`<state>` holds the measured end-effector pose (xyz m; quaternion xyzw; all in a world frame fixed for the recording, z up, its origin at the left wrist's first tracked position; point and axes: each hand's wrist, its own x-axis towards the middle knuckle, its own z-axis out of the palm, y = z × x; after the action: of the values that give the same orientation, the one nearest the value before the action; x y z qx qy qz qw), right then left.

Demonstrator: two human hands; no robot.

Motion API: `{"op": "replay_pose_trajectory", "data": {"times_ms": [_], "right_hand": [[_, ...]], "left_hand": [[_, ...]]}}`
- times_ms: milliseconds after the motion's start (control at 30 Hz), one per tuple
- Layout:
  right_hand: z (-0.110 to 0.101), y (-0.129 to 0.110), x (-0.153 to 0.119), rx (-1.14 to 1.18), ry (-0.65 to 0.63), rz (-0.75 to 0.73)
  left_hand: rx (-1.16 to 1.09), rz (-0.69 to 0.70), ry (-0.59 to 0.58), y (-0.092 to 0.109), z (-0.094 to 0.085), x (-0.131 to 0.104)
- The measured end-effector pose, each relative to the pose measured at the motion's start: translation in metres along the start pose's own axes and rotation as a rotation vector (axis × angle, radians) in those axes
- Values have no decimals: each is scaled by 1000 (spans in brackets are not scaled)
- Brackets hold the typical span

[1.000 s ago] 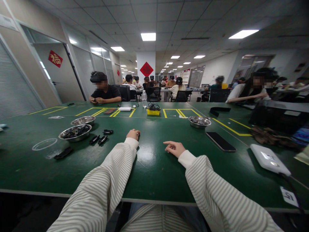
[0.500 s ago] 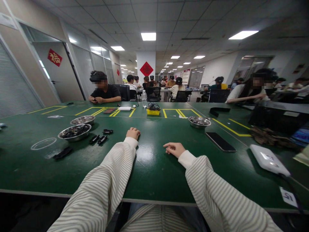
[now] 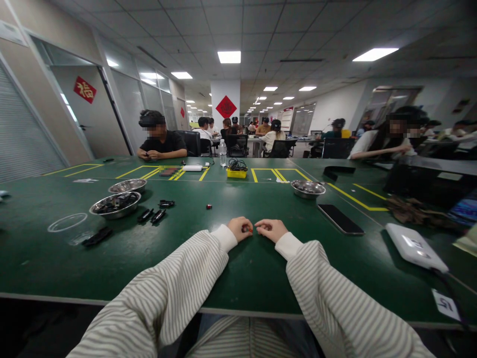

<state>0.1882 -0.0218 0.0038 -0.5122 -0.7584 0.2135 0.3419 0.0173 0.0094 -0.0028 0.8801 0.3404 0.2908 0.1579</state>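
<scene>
Since half a second ago, the left hand (image 3: 238, 227) has come nearer and across the green-surfaced worktop (image 3: 238, 278) towards the right hand (image 3: 274, 229), which has kept about the same place. Where the left hand lay, a small dark red and black piece (image 3: 209, 206) now shows, on its own beyond the left cuff.

My worry would be a drop: anything so small, held only at the fingertips, could slip and roll if the grip slackened or the two hands knocked, as their fingertips almost meet. The dark red piece lies loose too, and a careless sweep of the left sleeve might send it towards the three slim black plastic pieces (image 3: 158, 216) beside the round steel bowl (image 3: 119, 214) filled with black parts.

As for the left hand, its thumb and forefinger are drawn into a ring, pinching a small orange-tipped piece (image 3: 251, 230) just above the worktop; the fingers hide most of its shape. The right hand sits low, fingers bent, thumb near the forefinger, right beside that orange tip. Whether it holds or touches anything, I cannot tell.
</scene>
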Motion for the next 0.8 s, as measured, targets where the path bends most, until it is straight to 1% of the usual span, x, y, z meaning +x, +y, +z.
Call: {"op": "replay_pose_trajectory", "data": {"times_ms": [100, 267, 500, 567, 600, 667, 733, 800], "right_hand": [[-1, 0, 0, -100, -43, -54], [0, 0, -1, -182, -84, -134], [0, 0, -1, -138, -90, -107], [0, 0, -1, -131, -100, -119], [0, 0, -1, -130, -105, -128], [0, 0, -2, -128, -117, -142], [0, 0, -2, -130, -130, -150], [-1, 0, -1, -141, -138, -159]], "left_hand": [[-46, 11, -21, 11, 6, -2], [-61, -33, -22, 13, 3, -3], [-12, 8, -54, 13, 5, -2], [67, 12, -49, 7, -2, 1], [128, 9, -28, 2, -7, 2], [289, -22, 57, -12, -23, 3], [466, -102, 169, -30, -39, 1], [607, -248, 268, -48, -51, -3]]}}
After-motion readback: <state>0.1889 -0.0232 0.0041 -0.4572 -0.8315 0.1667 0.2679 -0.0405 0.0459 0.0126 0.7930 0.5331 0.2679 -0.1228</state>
